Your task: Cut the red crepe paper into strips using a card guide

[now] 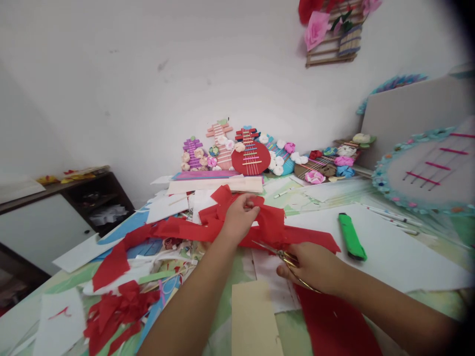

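My right hand (pixel 315 269) is closed around the gold handles of a pair of scissors (pixel 282 254). The thin blades point left at the lower edge of a bunched piece of red cloth (pixel 272 220). Curled over that cloth is my left hand (pixel 241 217), its thumb and fingers drawn together on a fold. A long red strip (pixel 178 229) trails off to the left, beneath the bunch. Another wide red piece (pixel 334 321) hangs toward me below my right wrist. The scissor tips look slightly parted.
Red scraps (pixel 117 309) lie at the left among paper offcuts. A beige card (pixel 255 316) is in front, and a green cutter-like tool (pixel 352 236) rests on white board at the right. Decorated lute shapes (pixel 251 158) lean against the wall. A low cabinet (pixel 48 222) stands left.
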`<move>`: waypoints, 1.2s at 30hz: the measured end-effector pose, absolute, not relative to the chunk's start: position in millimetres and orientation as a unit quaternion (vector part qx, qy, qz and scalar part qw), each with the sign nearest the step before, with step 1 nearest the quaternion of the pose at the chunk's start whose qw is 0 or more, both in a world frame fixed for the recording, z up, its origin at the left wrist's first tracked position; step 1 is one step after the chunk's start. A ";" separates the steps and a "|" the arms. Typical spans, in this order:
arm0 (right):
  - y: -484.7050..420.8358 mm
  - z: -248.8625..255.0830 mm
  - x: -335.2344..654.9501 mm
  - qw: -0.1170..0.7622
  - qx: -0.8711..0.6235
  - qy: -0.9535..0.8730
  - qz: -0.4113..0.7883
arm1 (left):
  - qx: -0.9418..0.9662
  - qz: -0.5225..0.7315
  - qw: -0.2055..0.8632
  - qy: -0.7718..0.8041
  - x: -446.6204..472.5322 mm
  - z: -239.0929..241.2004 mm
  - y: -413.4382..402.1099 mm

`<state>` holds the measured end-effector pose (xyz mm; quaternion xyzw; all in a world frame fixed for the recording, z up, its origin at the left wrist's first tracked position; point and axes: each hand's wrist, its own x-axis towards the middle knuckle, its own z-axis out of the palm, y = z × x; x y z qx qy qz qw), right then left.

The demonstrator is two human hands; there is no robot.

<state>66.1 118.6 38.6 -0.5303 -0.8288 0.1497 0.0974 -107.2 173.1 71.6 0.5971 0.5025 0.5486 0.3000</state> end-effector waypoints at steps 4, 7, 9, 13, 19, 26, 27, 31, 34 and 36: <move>113.0 36.5 69.9 0.091 -0.549 -0.813 0.171 | 0.604 0.545 0.295 0.500 -106.9 70.0 175.0; 113.7 33.8 72.1 0.102 -0.557 -0.806 0.172 | 0.612 0.539 0.290 0.501 -106.0 72.0 173.0; 114.2 33.1 72.5 0.108 -0.567 -0.800 0.163 | 0.618 0.534 0.286 0.501 -105.7 74.1 170.8; 115.3 33.2 70.4 0.115 -0.578 -0.795 0.143 | 0.626 0.530 0.278 0.500 -104.9 76.6 167.3; 121.3 31.7 59.1 0.119 -0.580 -0.791 0.153 | 0.637 0.523 0.268 0.498 -101.6 79.6 161.7; 127.2 32.4 52.8 0.146 -0.605 -0.758 0.196 | 0.629 0.534 0.268 0.497 -104.8 84.3 160.2; 127.3 32.4 53.8 0.145 -0.605 -0.758 0.196 | 0.625 0.538 0.269 0.497 -105.7 83.9 161.3; 123.5 32.3 61.6 0.140 -0.615 -0.756 0.175 | 0.607 0.558 0.276 0.493 -107.9 80.7 167.0; 114.9 34.5 71.8 0.119 -0.601 -0.771 0.171 | 0.592 0.576 0.281 0.489 -108.4 79.1 169.4; 107.0 36.8 81.2 0.096 -0.588 -0.784 0.173 | 0.584 0.587 0.285 0.483 -108.8 79.4 169.3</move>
